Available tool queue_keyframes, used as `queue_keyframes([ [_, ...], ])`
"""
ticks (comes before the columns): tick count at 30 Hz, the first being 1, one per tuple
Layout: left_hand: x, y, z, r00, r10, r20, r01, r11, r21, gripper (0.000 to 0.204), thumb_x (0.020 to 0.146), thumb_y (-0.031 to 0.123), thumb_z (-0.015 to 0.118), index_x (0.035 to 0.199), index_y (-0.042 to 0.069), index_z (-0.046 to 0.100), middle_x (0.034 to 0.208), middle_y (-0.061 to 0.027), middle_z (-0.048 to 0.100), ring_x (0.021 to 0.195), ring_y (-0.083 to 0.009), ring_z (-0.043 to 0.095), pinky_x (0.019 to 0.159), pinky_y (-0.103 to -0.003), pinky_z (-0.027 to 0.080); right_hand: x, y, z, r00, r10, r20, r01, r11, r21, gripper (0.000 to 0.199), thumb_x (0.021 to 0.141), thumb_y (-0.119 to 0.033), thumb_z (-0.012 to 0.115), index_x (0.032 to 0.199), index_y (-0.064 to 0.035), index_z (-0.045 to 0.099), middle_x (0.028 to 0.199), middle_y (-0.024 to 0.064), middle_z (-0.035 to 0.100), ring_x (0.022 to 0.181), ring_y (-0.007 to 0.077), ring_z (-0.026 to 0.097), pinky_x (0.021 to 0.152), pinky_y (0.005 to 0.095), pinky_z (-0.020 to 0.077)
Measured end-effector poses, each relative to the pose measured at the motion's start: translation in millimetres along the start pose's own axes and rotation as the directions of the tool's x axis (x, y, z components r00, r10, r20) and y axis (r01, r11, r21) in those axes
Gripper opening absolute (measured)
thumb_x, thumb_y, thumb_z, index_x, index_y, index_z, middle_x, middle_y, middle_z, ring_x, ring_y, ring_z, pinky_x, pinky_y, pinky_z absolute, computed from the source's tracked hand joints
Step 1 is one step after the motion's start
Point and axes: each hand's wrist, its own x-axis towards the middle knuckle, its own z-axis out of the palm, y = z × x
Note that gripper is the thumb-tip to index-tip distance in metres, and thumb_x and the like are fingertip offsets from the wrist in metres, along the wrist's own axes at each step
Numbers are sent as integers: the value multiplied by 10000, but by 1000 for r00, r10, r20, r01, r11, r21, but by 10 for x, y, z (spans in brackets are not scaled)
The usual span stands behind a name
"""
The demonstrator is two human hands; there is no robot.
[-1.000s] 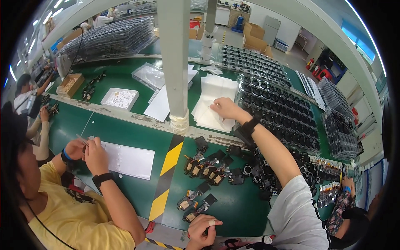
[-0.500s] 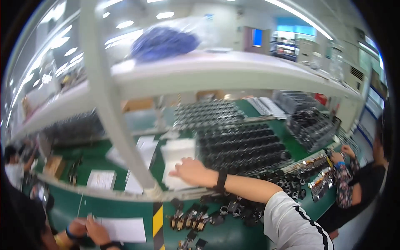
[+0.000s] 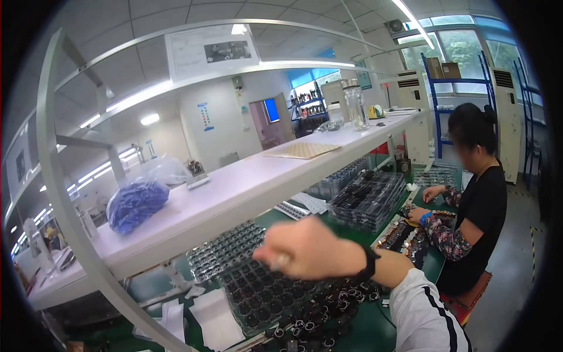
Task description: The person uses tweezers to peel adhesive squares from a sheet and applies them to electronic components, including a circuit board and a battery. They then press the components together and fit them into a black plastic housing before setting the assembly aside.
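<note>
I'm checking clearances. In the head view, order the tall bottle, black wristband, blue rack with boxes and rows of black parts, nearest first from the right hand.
1. Black wristband, behind the right hand.
2. Rows of black parts, below.
3. Tall bottle, upper right.
4. Blue rack, background right.

White shelf point(image 3: 234, 180): it carries a clear bag of blue contents point(image 3: 138, 204), a tan sheet point(image 3: 303, 150) and a clear bottle point(image 3: 357, 110).
Green bench point(image 3: 366, 328): on it lie white paper point(image 3: 214, 320), a parts tray point(image 3: 236, 300), loose black parts point(image 3: 328, 314) and stacked trays point(image 3: 368, 202).
</note>
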Motion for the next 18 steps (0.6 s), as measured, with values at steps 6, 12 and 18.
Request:
queue_keyframes([
  [6, -100, 51, -181, 965, -193, -177, 169, 975, -141, 175, 733, 205, 528, 715, 53, 612, 846, -96, 600, 803, -253, 563, 706, -359, 446, 267, 1670, -969, 941, 331, -64, -277, 651, -707, 183, 701, -28, 519, 865, -49, 598, 890, 147, 586, 837, 313, 578, 692, 403, 464],
  [12, -800, 413, 192, 995, -79, 63, 66, 37, -997, 166, 758, 176, 533, 741, 23, 596, 836, -107, 589, 802, -257, 558, 697, -367, 447, 167, 2150, -1103, 838, 518, 172, -221, 610, -761, 213, 685, -41, 514, 844, -88, 648, 820, 152, 610, 826, 322, 581, 692, 408, 466],
  [18, -1251, 608, -1359, 902, 422, -91, -112, 26, -993, 138, 755, 67, 469, 712, 59, 600, 834, -86, 591, 762, -259, 534, 633, -375, 434, 118, 2253, -1214, 941, 320, -113, -307, 663, -682, 126, 692, -89, 564, 767, -89, 665, 761, 145, 619, 737, 316, 591, 656, 400, 471],
])
